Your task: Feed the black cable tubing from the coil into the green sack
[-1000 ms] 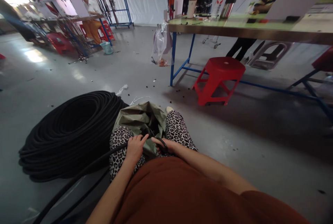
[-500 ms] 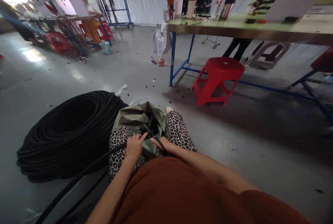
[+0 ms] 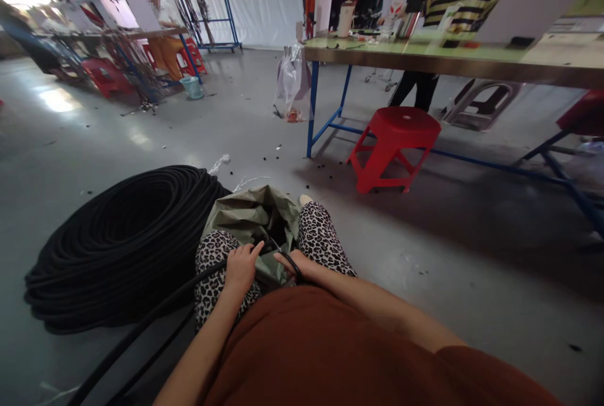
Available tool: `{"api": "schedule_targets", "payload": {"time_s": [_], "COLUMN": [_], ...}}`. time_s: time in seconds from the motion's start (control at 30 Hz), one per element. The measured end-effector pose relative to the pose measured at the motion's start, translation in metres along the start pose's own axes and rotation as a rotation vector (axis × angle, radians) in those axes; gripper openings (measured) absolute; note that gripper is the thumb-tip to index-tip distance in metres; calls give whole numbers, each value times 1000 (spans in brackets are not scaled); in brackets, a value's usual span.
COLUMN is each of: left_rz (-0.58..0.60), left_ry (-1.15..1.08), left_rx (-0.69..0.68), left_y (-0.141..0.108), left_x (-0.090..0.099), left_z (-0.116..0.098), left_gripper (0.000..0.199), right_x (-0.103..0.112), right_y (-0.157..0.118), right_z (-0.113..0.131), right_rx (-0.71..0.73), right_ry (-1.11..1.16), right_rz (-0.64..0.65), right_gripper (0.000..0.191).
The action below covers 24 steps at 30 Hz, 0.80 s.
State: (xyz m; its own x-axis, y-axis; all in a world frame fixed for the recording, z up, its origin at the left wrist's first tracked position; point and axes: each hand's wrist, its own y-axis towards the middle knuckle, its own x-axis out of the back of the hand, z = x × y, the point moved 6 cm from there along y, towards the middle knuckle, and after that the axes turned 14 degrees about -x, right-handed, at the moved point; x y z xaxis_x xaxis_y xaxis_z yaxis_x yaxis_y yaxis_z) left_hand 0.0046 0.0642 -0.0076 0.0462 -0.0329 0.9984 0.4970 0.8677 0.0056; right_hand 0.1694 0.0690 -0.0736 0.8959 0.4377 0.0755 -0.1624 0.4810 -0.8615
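Black cord (image 3: 212, 269) runs from seven o'clock up to my hands; I count two lengths of it low on the left, beside one big coil (image 3: 117, 255) at nine to ten o'clock. My left hand (image 3: 241, 267) has its grip closed round one length, index finger pointing along it toward two o'clock. Just past twelve, one open green sack (image 3: 236, 211) sits between my knees, under the cord's end. My right hand (image 3: 304, 261) grips one pair of scissors (image 3: 291, 262) by the handles, blades toward eleven o'clock; whether they touch the cord, I can't tell. At one to two o'clock stand one whole red stool (image 3: 401, 126) and, behind it, one bench (image 3: 377, 50). What's just changed is over there: one co-worker (image 3: 453, 6) has come into fuller view, which leaves my hold on cord and scissors much as it was.
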Motion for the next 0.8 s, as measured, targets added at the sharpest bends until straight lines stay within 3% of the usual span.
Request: {"api": "schedule_targets", "payload": {"time_s": [0.1,0.4,0.8], "left_rz": [0,-52,-80], "left_ry": [-1,-30,-44], "left_rx": [7,87,67], "left_y": [1,3,3], "left_x": [0,1,3], "left_z": [0,4,1], "left_gripper": [52,37,37], "right_x": [0,-12,-12], "right_y": [-1,14,6], "right_z": [-2,-14,-10], "right_rx": [-48,-28,-3], "right_ry": [-12,153,82], "right_rz": [-14,235,231], "right_gripper": [53,54,50]}}
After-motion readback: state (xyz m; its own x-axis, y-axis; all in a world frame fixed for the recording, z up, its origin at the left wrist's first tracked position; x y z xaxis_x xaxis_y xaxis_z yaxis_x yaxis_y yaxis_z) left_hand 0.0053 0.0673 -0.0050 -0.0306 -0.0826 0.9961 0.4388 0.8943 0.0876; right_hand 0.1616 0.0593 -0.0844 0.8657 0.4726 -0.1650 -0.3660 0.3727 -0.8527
